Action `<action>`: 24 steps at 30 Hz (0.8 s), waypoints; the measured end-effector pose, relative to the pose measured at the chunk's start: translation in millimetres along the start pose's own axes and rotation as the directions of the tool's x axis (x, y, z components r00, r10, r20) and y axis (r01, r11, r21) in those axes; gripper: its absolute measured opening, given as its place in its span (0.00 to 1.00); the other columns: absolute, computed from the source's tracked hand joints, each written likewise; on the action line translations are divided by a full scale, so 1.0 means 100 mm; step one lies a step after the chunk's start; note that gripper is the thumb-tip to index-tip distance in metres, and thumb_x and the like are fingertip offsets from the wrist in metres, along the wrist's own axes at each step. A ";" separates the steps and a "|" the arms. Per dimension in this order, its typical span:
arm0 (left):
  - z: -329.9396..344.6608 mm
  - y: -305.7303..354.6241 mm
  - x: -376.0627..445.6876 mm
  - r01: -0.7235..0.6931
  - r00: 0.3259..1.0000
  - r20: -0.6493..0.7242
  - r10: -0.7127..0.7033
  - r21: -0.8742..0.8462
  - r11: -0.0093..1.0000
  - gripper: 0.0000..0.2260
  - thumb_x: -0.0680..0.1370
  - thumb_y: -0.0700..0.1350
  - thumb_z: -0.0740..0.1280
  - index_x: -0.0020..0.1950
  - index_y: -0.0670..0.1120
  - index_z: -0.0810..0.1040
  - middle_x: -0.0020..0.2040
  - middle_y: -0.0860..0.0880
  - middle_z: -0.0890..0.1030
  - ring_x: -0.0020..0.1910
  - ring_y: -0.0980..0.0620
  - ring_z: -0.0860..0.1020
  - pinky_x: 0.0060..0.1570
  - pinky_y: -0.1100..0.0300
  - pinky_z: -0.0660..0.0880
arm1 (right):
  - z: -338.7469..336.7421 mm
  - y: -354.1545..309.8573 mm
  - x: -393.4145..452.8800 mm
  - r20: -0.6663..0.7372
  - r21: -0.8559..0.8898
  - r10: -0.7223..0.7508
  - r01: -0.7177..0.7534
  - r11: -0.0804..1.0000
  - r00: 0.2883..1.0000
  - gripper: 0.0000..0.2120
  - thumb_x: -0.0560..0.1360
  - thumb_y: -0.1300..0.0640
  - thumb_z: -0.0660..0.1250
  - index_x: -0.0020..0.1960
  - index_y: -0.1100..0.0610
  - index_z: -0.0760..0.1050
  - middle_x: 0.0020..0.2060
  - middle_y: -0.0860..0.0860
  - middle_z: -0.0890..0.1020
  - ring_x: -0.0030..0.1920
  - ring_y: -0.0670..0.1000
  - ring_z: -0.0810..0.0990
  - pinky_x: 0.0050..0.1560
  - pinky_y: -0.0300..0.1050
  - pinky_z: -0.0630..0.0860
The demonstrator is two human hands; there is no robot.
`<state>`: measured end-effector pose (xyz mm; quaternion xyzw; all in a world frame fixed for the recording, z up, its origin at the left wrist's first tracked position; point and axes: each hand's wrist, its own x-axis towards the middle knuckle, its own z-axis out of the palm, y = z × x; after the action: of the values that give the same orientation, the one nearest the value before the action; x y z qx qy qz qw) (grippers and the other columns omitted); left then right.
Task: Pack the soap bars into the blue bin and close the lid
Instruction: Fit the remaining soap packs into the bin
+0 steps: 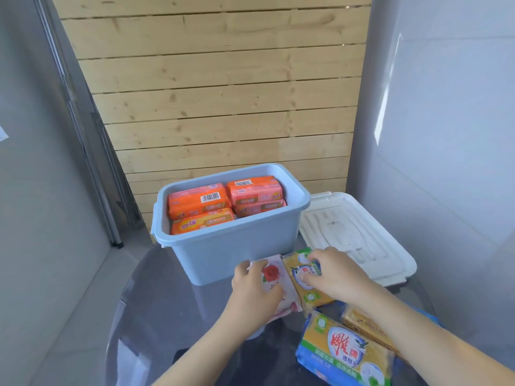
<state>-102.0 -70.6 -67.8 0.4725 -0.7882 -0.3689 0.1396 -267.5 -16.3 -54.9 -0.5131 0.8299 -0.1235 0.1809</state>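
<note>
Two hands: left hand (255,285) grasps the rose-printed soap bar (274,277); right hand (333,274) grasps the yellow soap bar (302,277), both before the blue bin (231,246).
Surface: round dark glass table (167,316); white lid (359,235) beside bin.
Room: wood-slat wall (217,93).
Writing: barcode on orange bars (199,203); nearest pack (342,352) red Chinese characters, perhaps 雕牌.

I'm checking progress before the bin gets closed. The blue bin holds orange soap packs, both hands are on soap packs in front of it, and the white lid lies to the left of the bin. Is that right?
Not quite: the head view shows the white lid lying to the right of the blue bin, not the left. The rest holds: orange soap packs fill the bin, and the left hand and right hand rest on packs in front.
</note>
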 end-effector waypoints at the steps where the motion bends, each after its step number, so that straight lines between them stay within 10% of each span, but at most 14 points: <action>1: 0.02 -0.01 -0.01 0.054 0.998 0.039 -0.052 -0.061 0.997 0.22 0.76 0.44 0.60 0.71 0.51 0.64 0.70 0.47 0.61 0.68 0.47 0.65 0.60 0.60 0.67 | 0.02 -0.01 0.00 0.007 -0.015 0.012 -0.012 1.000 1.000 0.27 0.72 0.42 0.65 0.68 0.51 0.68 0.62 0.53 0.73 0.61 0.54 0.74 0.58 0.49 0.73; 11: 0.03 0.04 -0.04 0.191 0.977 0.158 -0.144 -0.339 0.921 0.21 0.77 0.40 0.60 0.71 0.49 0.67 0.69 0.44 0.67 0.60 0.48 0.73 0.29 0.75 0.71 | 0.07 0.03 0.06 0.133 0.183 0.101 -0.125 0.975 0.986 0.39 0.63 0.43 0.75 0.64 0.54 0.59 0.54 0.52 0.79 0.52 0.53 0.78 0.50 0.48 0.76; 18: -0.03 0.02 -0.03 0.252 0.966 0.159 -0.205 -0.382 0.889 0.19 0.77 0.42 0.61 0.68 0.52 0.70 0.66 0.44 0.73 0.58 0.46 0.78 0.53 0.56 0.76 | 0.11 0.04 0.09 0.096 0.274 0.134 -0.156 0.949 0.986 0.25 0.58 0.41 0.78 0.47 0.55 0.77 0.45 0.51 0.83 0.44 0.50 0.81 0.41 0.43 0.75; 24: -0.07 -0.03 -0.01 0.247 0.967 0.151 -0.205 -0.365 0.898 0.20 0.76 0.44 0.62 0.68 0.52 0.69 0.66 0.45 0.73 0.59 0.47 0.76 0.42 0.62 0.72 | 0.21 -0.03 0.04 -0.046 0.312 0.099 -0.080 0.947 0.994 0.28 0.63 0.45 0.76 0.55 0.54 0.66 0.51 0.52 0.79 0.47 0.51 0.78 0.35 0.42 0.70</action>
<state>-95.8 -73.7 -65.6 0.5039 -0.6476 -0.5537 0.1420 -257.2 -22.1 -73.7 -0.4361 0.8278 -0.2596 0.2391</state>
